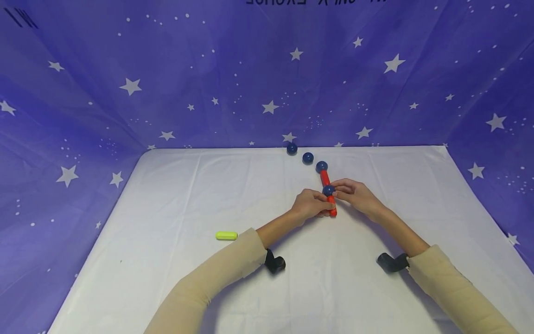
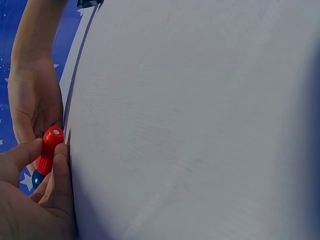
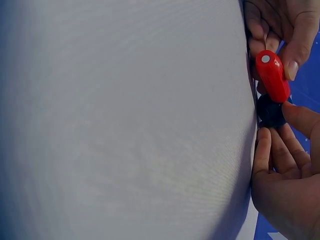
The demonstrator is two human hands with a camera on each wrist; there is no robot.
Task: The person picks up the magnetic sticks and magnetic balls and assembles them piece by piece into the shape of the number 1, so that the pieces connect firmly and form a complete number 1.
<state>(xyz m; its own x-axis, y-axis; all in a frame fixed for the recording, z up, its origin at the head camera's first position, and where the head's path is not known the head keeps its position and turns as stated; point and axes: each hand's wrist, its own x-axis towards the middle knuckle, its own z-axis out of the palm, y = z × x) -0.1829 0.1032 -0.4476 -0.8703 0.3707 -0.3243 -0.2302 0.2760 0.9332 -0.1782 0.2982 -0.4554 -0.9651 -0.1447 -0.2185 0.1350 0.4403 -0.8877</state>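
Note:
The left hand (image 1: pixel 310 204) pinches a red rod (image 1: pixel 332 207) between thumb and fingers; the rod's near end with a pale dot faces the left wrist view. The rod's far end touches a blue ball (image 1: pixel 328 190), which the right hand (image 1: pixel 359 198) grips between thumb and fingers. Beyond that ball a second red rod (image 1: pixel 325 177) runs to another blue ball (image 1: pixel 321 166), forming one line. In the right wrist view the red rod (image 3: pixel 273 77) meets the blue ball (image 3: pixel 271 111) at the right hand's fingertips.
Two loose blue balls (image 1: pixel 308 158) (image 1: pixel 292 148) lie toward the back edge of the white table (image 1: pixel 167 195). A yellow-green rod (image 1: pixel 226 235) lies beside the left sleeve. Starry blue cloth (image 1: pixel 233 83) stands behind and at both sides.

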